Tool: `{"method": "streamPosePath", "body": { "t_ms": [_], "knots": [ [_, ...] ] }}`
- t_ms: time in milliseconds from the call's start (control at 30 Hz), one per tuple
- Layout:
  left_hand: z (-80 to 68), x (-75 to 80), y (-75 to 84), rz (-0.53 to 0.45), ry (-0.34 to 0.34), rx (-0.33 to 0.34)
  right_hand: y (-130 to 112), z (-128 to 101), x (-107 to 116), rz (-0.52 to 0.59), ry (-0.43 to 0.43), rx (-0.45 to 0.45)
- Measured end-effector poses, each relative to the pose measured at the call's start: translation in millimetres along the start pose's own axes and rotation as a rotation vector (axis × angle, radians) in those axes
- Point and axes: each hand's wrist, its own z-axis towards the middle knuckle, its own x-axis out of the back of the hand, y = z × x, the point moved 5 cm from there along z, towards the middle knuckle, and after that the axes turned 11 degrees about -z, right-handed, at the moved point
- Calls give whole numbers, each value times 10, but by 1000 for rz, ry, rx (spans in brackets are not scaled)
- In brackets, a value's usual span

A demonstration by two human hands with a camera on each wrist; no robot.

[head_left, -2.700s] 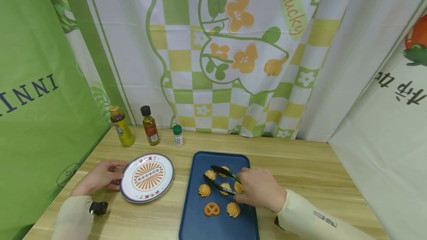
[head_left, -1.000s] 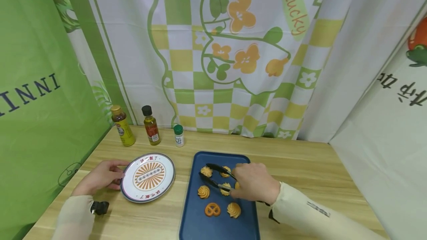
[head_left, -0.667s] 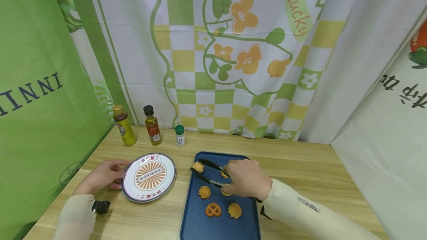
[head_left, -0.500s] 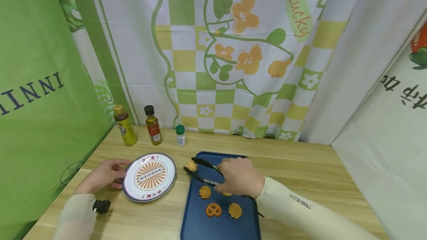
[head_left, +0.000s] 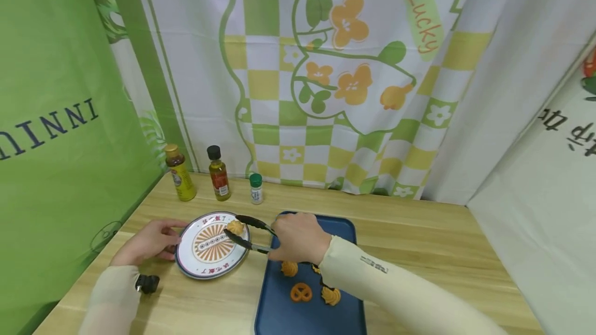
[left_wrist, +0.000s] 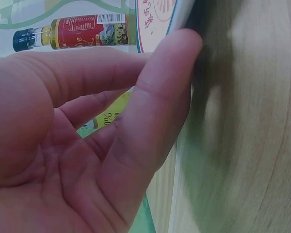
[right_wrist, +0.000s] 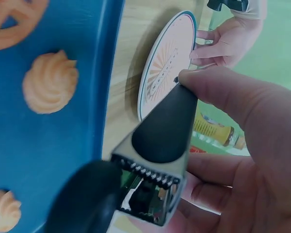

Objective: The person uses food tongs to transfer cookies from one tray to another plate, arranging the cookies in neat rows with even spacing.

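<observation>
Fingers (head_left: 174, 223) of the left hand (head_left: 151, 242), nearly closed, pinch the rim of the plate (head_left: 200, 262) left of the frame's middle; the left wrist view shows their palm side, hidden from the head view. Over the plate's right part, tongs (head_left: 242, 242) hold a swirled cookie (head_left: 235, 228), their long axis nearly level, tips pointing left and slightly upward. At centre the right hand (head_left: 298, 237) curls round them, its thumb on a black grip (right_wrist: 165, 128) seen only from the right wrist.
</observation>
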Motion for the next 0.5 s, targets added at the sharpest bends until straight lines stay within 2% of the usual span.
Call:
{"method": "streamPosePath", "body": {
  "t_ms": [500],
  "knots": [
    [-18, 2, 34, 6, -8, -19, -378, 543, -115, -117, -24, 3]
  ]
}}
